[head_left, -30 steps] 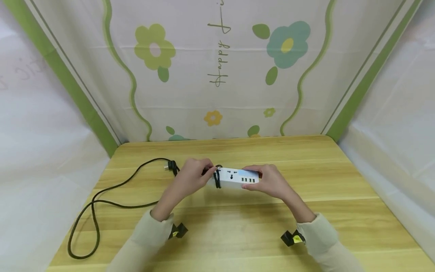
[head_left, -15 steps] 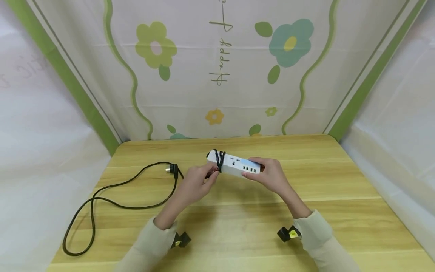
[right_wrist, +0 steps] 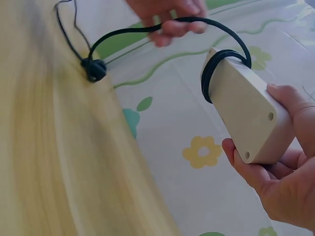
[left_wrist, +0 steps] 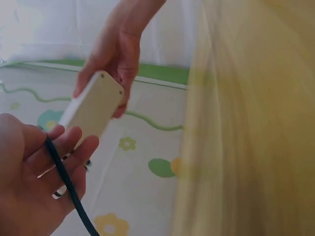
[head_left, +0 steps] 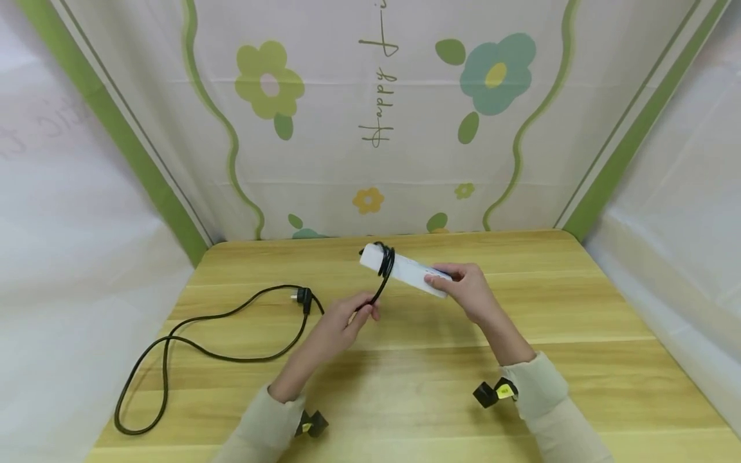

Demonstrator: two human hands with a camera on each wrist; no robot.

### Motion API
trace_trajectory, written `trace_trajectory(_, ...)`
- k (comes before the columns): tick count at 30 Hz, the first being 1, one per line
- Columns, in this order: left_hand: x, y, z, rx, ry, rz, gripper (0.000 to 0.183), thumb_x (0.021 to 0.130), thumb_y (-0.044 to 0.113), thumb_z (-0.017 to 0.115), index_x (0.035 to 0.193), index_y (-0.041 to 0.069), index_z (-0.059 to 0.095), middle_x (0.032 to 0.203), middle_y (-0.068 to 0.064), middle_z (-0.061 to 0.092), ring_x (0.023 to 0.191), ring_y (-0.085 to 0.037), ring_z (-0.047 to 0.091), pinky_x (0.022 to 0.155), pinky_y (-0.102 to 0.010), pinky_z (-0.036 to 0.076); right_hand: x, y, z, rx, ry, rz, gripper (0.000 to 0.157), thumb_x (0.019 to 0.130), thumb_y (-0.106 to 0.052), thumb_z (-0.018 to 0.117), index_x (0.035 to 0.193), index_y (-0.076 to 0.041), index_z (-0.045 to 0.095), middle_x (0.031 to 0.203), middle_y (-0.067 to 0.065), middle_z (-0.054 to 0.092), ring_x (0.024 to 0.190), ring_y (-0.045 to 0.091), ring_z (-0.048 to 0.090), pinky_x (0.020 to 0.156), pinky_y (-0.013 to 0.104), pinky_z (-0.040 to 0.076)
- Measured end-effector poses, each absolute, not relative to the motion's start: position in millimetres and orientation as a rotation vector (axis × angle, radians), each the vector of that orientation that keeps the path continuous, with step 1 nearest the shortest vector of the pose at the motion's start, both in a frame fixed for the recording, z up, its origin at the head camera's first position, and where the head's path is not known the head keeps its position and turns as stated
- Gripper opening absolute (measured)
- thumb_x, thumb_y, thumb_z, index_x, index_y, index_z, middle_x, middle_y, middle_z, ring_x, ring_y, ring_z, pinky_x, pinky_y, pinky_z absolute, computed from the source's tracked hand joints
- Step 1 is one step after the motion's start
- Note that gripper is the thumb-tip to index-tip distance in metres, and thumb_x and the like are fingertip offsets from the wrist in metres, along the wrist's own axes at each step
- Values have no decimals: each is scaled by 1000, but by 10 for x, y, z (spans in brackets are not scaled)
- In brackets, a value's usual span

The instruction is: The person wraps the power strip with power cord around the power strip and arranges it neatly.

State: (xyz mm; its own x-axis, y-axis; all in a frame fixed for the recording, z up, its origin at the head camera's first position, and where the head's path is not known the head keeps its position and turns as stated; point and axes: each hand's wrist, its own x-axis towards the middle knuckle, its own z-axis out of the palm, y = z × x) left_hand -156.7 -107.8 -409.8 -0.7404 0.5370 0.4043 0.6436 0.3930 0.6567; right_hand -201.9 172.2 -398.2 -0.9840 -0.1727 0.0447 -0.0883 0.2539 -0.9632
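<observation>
R wrist cam showing screw holes (right_wrist: 270, 116) under power strip (right_wrist: 241, 105), head cam missing 'em; R hand (head_left: 470, 292) gripping strip's end above table (head_left: 417, 392), L hand (head_left: 340, 323) pinching cord (head_left: 382, 289) nearer body

The person I'm watching wears pale cream sleeves, the left sleeve (head_left: 260, 418) and the right sleeve (head_left: 541, 392) both soft, lightly creased and ending in a wide cuff before the wrist. Under each cuff sits a small, blocky black device, the left device (head_left: 316, 424) and the right device (head_left: 485, 395). Each has a yellow label; the right one's marking (head_left: 505, 390) is too small to read. Both hands are bare.
</observation>
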Motion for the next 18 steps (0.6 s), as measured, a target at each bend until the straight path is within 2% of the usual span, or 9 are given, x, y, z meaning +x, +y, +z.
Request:
trace_trajectory(4, -1618, -1144, -4223, -1068, -2529, -1373, 24, 107, 12, 41, 111, 7, 64, 88, -6, 70, 83, -12, 67, 77, -31, 57, -2034, 1782, -3918, -209, 2299, -2010, 46, 96, -19, 67, 127, 15, 59, 107, 8, 71, 89, 4, 66, 78, 20, 55)
trace_trajectory(7, -1638, -1199, -4292, -1062, -2555, -1458, 24, 108, 13, 40, 106, 8, 64, 77, -4, 65, 70, -16, 65, 66, -32, 56, -2043, 1836, -3845, -195, 2242, -2086, 48, 97, -19, 66, 127, 18, 57, 98, -6, 72, 92, 4, 67, 81, 20, 55)
trace_trajectory(10, -1643, -1235, -4334, -1049, -2582, -1516, 25, 108, 15, 39, 98, 10, 62, 68, -2, 59, 61, -25, 59, 57, -27, 48, -2053, 1878, -3786, -185, 2204, -2149, 48, 97, -19, 66, 127, 18, 57, 94, -10, 72, 91, 4, 68, 80, 19, 55)
trace_trajectory(12, -1649, -1237, -4356, -1052, -2587, -1549, 26, 108, 15, 38, 97, 10, 61, 67, -2, 57, 61, -29, 56, 55, -25, 44, -2060, 1896, -3770, -191, 2165, -2186, 41, 97, -18, 67, 123, 13, 62, 94, -9, 73, 90, 5, 70, 79, 18, 55)
trace_trajectory(14, -1658, -1228, -4380, -1075, -2579, -1572, 26, 108, 13, 38, 98, 8, 62, 68, -4, 57, 63, -29, 56, 60, -26, 46, -2064, 1899, -3766, -203, 2103, -2219, 28, 96, -17, 67, 115, 3, 70, 96, -6, 73, 90, 7, 71, 79, 19, 56)
trace_trajectory(16, -1672, -1216, -4411, -1090, -2581, -1590, 27, 108, 12, 39, 99, 4, 62, 70, -7, 59, 68, -26, 57, 66, -30, 49, -2064, 1896, -3767, -229, 2022, -2254, 15, 97, -15, 65, 106, -7, 75, 101, -1, 71, 91, 11, 73, 81, 20, 56)
trace_trajectory(18, -1691, -1204, -4449, -1099, -2590, -1593, 28, 107, 12, 39, 100, -1, 63, 75, -12, 62, 76, -25, 60, 74, -38, 51, -2059, 1887, -3763, -251, 1958, -2282, 14, 98, -14, 63, 97, -16, 77, 107, 3, 68, 93, 13, 73, 82, 21, 56)
